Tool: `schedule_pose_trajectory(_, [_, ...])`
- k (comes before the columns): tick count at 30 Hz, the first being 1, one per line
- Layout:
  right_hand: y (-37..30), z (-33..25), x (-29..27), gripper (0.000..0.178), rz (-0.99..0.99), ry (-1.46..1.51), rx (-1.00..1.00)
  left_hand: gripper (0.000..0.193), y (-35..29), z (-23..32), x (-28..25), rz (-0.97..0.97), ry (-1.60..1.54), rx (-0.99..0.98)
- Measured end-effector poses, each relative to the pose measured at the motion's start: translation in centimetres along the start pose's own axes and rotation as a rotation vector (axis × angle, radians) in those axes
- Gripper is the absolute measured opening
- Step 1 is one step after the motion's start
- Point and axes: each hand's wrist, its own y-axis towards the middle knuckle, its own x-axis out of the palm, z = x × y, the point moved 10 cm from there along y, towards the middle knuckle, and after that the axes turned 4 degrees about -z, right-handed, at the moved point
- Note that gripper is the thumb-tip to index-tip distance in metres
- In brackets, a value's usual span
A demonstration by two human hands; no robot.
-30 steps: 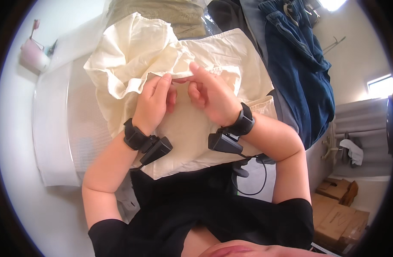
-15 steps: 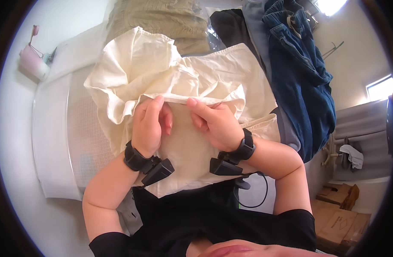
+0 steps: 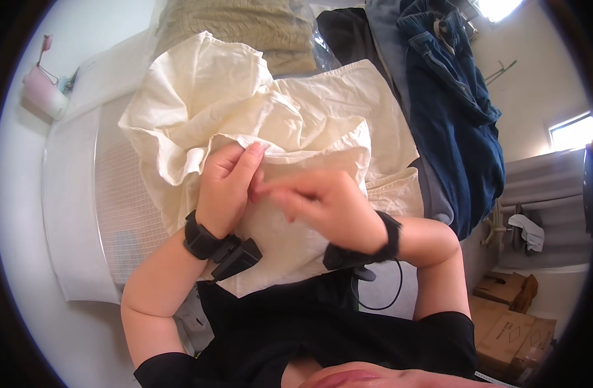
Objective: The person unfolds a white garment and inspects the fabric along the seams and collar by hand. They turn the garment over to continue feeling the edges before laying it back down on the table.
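Note:
A large cream cloth (image 3: 335, 97) lies crumpled in front of me, its near part draped toward my lap. My left hand (image 3: 228, 187) is closed on a hemmed edge of it, thumb on top near the middle. The fold runs from that pinch to the right, where the edge hangs loose. My right hand (image 3: 325, 204) hovers over the cloth just right of my left hand, its fingers pointing left and smeared by motion. Whether they hold anything is not clear. Both wrists wear black straps with small black devices.
Beyond the cloth lies tan fabric (image 3: 238, 32). Dark blue jeans (image 3: 452, 129) are heaped at the right, beside grey cloth. A white-edged translucent panel (image 3: 76, 213) stands at the left, near a pinkish container (image 3: 44, 94). Cardboard boxes (image 3: 503, 323) sit at the lower right.
My right hand has let go of the cloth's edge and moved nearer me and slightly left. My left thumb has shifted a little right along the hem.

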Motion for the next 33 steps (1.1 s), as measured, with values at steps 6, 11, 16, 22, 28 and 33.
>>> schedule_pose_trajectory(6, [-3.2, -10.6, -0.9, 0.019, -0.136, -0.64, -0.593, 0.029, -0.5, -0.3, -0.5, 0.005, -0.049, -0.032])
schedule_pose_trajectory(11, [-0.7, -8.2, -4.3, 0.022, 0.011, -0.81, -0.622, 0.028, -0.4, -0.7, 0.1, -0.023, 0.009, -0.082])
schedule_pose_trajectory(16, [-0.6, -6.4, -4.1, 0.021, -0.02, -0.795, -0.521, 0.027, -0.7, -0.5, -0.1, -0.05, -0.012, -0.071])
schedule_pose_trajectory(22, [-2.8, -7.9, -2.2, 0.015, -0.029, -1.017, -0.823, 0.03, -1.2, 0.1, -1.3, 0.056, -0.04, -0.067])
schedule_pose_trajectory(28, [-4.3, -8.0, -1.4, 0.018, 0.002, -1.132, -1.005, 0.028, -1.4, 0.0, -2.5, 0.14, -0.229, 0.013])
schedule_pose_trajectory(33, [-4.9, -7.9, -0.5, 0.014, 0.028, -1.132, -1.042, 0.025, -1.9, -0.4, 2.4, -0.344, -0.082, -0.093])
